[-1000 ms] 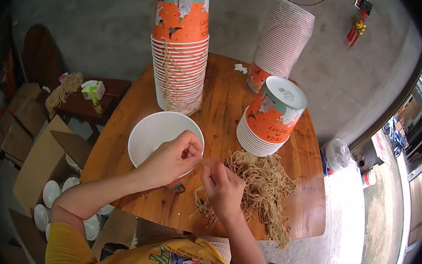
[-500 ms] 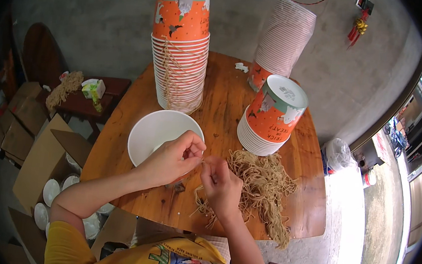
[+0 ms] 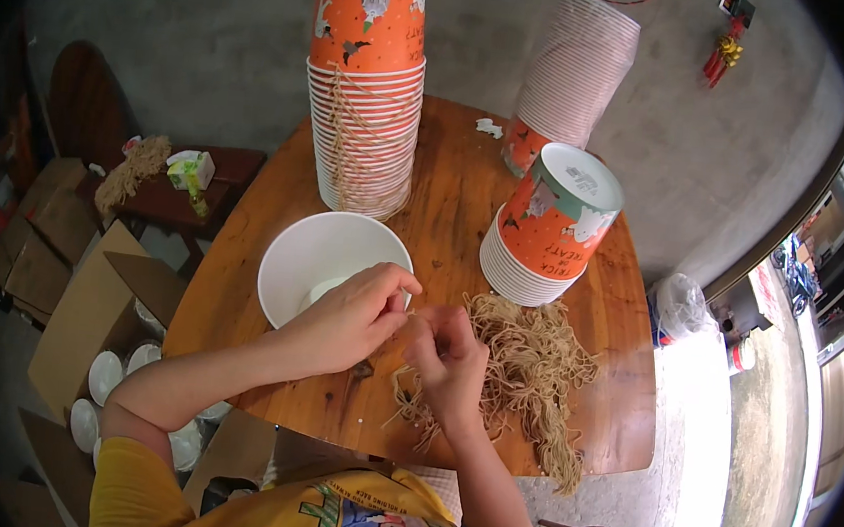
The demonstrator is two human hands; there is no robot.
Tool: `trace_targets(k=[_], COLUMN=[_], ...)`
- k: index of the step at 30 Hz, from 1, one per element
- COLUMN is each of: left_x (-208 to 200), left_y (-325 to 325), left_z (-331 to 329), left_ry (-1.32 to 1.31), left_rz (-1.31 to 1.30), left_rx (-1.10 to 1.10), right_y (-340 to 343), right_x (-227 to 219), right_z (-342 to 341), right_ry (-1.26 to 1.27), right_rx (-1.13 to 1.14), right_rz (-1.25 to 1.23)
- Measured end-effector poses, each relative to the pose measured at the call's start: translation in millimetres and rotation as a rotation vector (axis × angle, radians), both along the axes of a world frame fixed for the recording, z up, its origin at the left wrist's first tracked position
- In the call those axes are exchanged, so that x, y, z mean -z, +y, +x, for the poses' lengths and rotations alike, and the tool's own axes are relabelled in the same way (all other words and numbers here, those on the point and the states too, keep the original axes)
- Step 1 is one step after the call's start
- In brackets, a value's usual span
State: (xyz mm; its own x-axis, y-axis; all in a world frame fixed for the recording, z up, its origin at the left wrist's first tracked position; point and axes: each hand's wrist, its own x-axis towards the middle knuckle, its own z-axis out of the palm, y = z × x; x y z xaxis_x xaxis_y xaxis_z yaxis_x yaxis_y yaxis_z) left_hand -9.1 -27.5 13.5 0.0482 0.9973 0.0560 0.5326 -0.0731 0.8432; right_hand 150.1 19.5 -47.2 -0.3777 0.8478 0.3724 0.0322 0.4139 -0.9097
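An open paper bucket (image 3: 305, 251), white inside, stands upright on the wooden table in front of me. My left hand (image 3: 358, 308) is at its right rim, fingers curled in a pinch. Close beside it, my right hand (image 3: 451, 361) pinches with thumb and forefinger, the fingertips of both hands nearly meeting. A faint tan bit of string (image 3: 413, 314) shows between them; most of it is hidden by the fingers. To the right of my right hand lies a loose, tangled heap of tan string (image 3: 526, 358).
Upside-down orange buckets form a tall stack (image 3: 362, 128) with strings hanging down it and a shorter stack (image 3: 554, 225). A plastic-wrapped stack (image 3: 581, 72) stands behind. An open carton (image 3: 85, 324) with white buckets is at the left, below the table (image 3: 280, 397).
Both hands stay together at the bucket's right rim, with slight finger movement. The whole view has shifted a little; the buckets and string heap look unmoved on the table.
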Motion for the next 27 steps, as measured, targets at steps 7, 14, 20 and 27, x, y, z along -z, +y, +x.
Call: trace_targets(k=[7,14,20,27], left_x=[5.4,6.2,9.4,17.1], left_y=[-1.2,0.8,4.4,5.4], left_z=[-8.5,-13.7,-14.8,-10.9], left_ry=[0.186,0.079,-0.043,-0.054], left_rz=[0.289,0.241,0.159,0.174], left_rx=[-0.034,-0.013,-0.035,-0.081], right_y=[-7.3,-10.2,-14.7,-19.9], right_x=[-0.7,-6.0,-2.3,4.1], right_z=[1.5,-0.1,-0.7,-3.1], right_ry=[0.125,0.199,0.265,0.272], right_rx=[-0.172,-0.266,-0.347,-0.364], right_rz=[-0.366,-0.547,-0.602,-0.636])
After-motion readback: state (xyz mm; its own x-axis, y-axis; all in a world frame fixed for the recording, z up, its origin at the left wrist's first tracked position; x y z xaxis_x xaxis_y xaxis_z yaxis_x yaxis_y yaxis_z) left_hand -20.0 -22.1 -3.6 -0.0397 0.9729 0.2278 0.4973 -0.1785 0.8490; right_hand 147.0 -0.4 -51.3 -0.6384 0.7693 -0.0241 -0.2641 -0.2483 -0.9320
